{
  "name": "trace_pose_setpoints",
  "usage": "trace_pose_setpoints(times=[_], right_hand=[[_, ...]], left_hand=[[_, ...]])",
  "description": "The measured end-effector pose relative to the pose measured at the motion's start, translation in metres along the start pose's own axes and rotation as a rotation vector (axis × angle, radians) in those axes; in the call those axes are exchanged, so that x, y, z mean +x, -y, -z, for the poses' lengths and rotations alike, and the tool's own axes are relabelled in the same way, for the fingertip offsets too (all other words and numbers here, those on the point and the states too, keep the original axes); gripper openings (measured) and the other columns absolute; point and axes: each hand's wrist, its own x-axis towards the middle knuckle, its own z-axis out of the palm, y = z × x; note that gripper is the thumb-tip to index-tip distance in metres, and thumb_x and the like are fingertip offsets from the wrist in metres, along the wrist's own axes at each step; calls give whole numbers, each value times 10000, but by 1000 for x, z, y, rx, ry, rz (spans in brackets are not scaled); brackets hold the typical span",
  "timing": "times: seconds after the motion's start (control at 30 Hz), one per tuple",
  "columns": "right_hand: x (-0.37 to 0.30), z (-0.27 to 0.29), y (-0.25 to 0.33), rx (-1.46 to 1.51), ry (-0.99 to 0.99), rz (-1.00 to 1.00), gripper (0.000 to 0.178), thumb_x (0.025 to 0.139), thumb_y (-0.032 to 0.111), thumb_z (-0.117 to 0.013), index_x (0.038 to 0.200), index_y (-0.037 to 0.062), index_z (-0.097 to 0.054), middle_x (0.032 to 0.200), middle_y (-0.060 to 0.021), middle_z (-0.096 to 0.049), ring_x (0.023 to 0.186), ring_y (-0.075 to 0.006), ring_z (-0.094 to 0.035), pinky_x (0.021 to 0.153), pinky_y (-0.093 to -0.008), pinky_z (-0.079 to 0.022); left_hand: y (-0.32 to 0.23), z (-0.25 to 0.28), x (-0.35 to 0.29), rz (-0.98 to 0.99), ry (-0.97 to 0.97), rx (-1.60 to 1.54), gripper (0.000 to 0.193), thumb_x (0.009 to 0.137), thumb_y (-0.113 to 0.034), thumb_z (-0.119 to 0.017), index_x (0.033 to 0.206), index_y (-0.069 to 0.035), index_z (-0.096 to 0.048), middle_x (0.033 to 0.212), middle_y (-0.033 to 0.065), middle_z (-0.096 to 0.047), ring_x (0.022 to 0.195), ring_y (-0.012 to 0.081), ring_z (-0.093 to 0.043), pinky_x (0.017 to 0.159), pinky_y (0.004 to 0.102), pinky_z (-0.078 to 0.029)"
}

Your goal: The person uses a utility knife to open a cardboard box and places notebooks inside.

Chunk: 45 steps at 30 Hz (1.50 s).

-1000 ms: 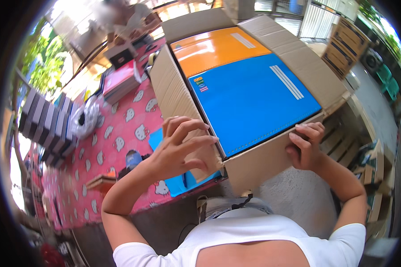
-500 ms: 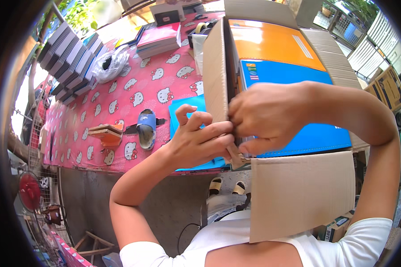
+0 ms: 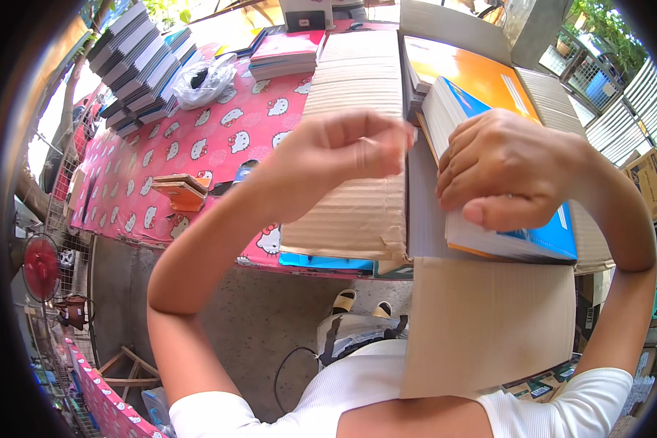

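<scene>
Blue-covered books (image 3: 482, 235) are sitting in the near part of our open cardboard box (image 3: 489, 321), and they're tilted, with the pale page edges facing left and blue cover peeking out past our right hand (image 3: 500, 171). That hand lies across them with its fingers bent down against the page edges and the thumb angled toward the left. We can't tell if it's really gripping the pages or just pressing on them. Our left hand (image 3: 343, 157) is up over the box's left flap (image 3: 350, 219), fingers half curled, fingertips near the inner edge. It's pretty blurry, so we can't say whether there's anything pinched in there. Just behind the blue pile, in the same box, we've got orange-covered books (image 3: 474, 69).

Over on our left is the table with its pink cat-print cloth (image 3: 153, 164). Near its far side there's a pinkish-red pile of books (image 3: 288, 51), a white plastic bag (image 3: 201, 84) and some tall grey-and-white stacks (image 3: 135, 69). A bit of bright blue material (image 3: 328, 261) pokes out below the left flap too.
</scene>
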Motion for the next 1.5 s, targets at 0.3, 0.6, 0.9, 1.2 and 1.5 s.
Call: trace_pose_setpoints(times=[0.3,0.6,0.9,1.2,1.5], right_hand=[[-4,12,10,-3,152,-133,310,826,219,-463,673,-17,-594,666,-165,-580,633,-317,-560,656,-401,-452],[-3,7,8,-29,111,-96,332,841,226,-461,680,-24,-609,675,-162,-595,652,-318,-573,675,-400,-459],[-9,14,12,-71,137,-140,334,856,227,-462,708,-25,-624,667,-153,-606,667,-313,-578,693,-387,-467],[-83,20,110,-421,-636,-201,608,887,525,-460,1022,-41,-637,941,-197,-658,875,-294,-626,786,-398,-489],[-98,-110,170,877,-729,-796,569,783,262,-719,1236,0,-496,1112,-131,-560,1006,-198,-557,817,-314,-474]], left_hand=[[-10,-41,63,455,-99,-297,593,932,-504,-443,1189,30,-455,1105,112,-525,1073,149,-480,922,314,-421],[-25,-44,65,615,-252,-235,757,956,-509,-352,1339,124,-195,1258,228,-435,1181,235,-423,1013,338,-327],[-22,-50,74,821,-127,-488,845,938,-547,-351,1308,196,-191,1256,288,-428,1179,305,-479,1000,374,-401],[2,-74,89,629,-47,-292,411,832,-252,-603,1153,-16,-505,1033,109,-599,944,201,-601,831,373,-516],[-61,-93,59,263,-135,-209,227,810,-168,-640,973,-13,-611,861,79,-649,754,162,-635,723,292,-532]])
